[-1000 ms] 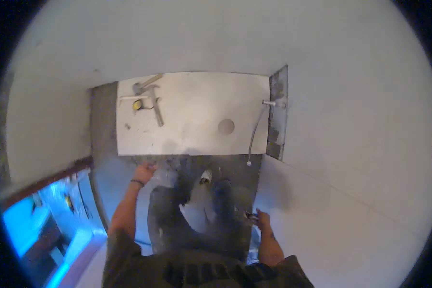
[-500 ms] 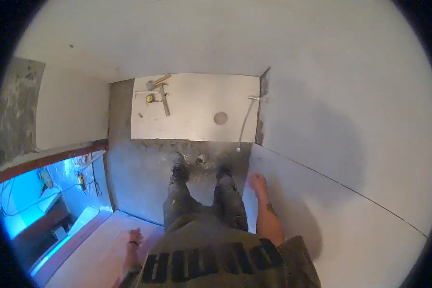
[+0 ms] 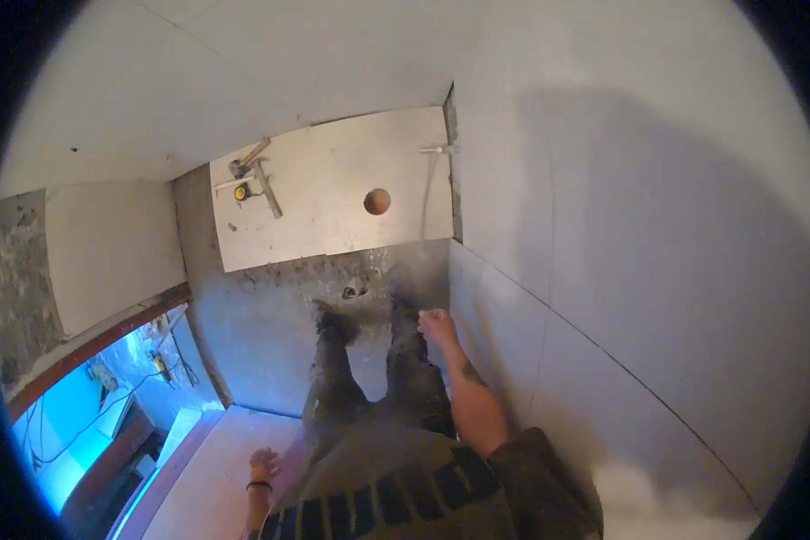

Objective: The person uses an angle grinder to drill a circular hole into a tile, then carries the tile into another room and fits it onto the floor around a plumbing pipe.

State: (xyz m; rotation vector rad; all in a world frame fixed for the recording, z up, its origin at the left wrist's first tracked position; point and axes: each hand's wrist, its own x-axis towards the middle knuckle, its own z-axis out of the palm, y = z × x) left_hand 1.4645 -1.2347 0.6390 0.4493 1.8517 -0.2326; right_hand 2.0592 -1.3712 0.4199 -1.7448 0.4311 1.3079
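My right hand (image 3: 436,324) hangs beside my right leg, near the right wall. Its fingers are curled in loosely, and nothing shows in them. Low on the left is my left hand (image 3: 264,463), a dark band at its wrist, hanging over a pale pinkish surface. Its fingers are slightly bent and apart, with no object in them. Ahead of my boots lies a large pale panel (image 3: 306,198) with a round hole (image 3: 377,202). On its left end rest a hammer (image 3: 266,189), another wooden-handled tool (image 3: 250,157) and a yellow-and-black tape measure (image 3: 241,193).
A pipe fitting (image 3: 434,150) with a thin hose stands out at the right wall (image 3: 621,234). Between my feet, a pipe opening (image 3: 353,291) shows in the rough grey floor (image 3: 261,310). To the left, beyond a reddish-brown edge (image 3: 108,342), is a blue-lit area with cables.
The view has turned, so the panel and tools appear tilted and further left. My right hand has swung inward, closer to my leg. My left hand still hangs low.
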